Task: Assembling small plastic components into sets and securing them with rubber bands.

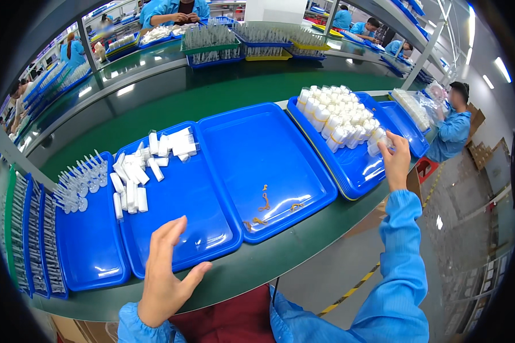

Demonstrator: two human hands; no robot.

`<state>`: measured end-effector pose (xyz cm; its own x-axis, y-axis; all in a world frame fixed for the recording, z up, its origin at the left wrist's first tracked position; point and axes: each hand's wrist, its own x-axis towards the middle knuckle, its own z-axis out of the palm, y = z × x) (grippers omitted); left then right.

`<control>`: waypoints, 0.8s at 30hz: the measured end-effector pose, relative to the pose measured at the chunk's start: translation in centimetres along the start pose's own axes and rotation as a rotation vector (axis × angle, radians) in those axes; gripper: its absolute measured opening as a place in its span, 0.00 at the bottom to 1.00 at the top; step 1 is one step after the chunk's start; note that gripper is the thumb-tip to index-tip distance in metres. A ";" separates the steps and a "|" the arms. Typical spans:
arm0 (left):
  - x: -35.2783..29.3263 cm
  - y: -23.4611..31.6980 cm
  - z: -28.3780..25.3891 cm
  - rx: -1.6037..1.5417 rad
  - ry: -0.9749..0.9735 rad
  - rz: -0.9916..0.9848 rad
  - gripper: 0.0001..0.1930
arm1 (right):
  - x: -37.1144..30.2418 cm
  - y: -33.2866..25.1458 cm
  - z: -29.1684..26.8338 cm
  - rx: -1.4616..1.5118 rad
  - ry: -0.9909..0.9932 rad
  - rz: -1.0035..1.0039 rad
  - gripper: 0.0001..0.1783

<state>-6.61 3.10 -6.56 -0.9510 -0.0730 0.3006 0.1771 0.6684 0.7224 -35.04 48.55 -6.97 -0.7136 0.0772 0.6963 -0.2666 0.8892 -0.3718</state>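
My right hand (pixel 397 159) is closed at the fingertips on a bundle of small white cylindrical pieces in clear wrapping (pixel 377 141). This bundle is at the near right edge of a pile of similar white bundles (pixel 335 114), some with yellow bands, in a stacked blue tray (pixel 360 182). My left hand (pixel 167 271) is held over the near edge of another blue tray (pixel 206 233), fingers apart and holding nothing. Loose white pieces (pixel 133 171) lie scattered toward the far left of that tray.
A middle blue tray (pixel 252 148) holds several yellow-brown rubber bands (pixel 264 201). Clear stemmed plastic parts (pixel 81 183) stand in the left tray (pixel 91 248), beside tilted filled trays (pixel 31 240). More loaded trays (pixel 212 46) stand across the green bench (pixel 171 94). A co-worker (pixel 453 123) works at right.
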 end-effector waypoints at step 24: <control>-4.6 -5.4 -7.5 0.200 0.216 -0.074 0.14 | -7.9 -31.4 10.4 0.646 -0.746 -0.645 0.17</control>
<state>-1.31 -5.69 -7.18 -0.8796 -0.2687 0.3925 0.0350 0.7865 0.6166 -27.73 15.30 -7.16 -0.4717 -0.7767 0.4174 -0.8423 0.2570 -0.4737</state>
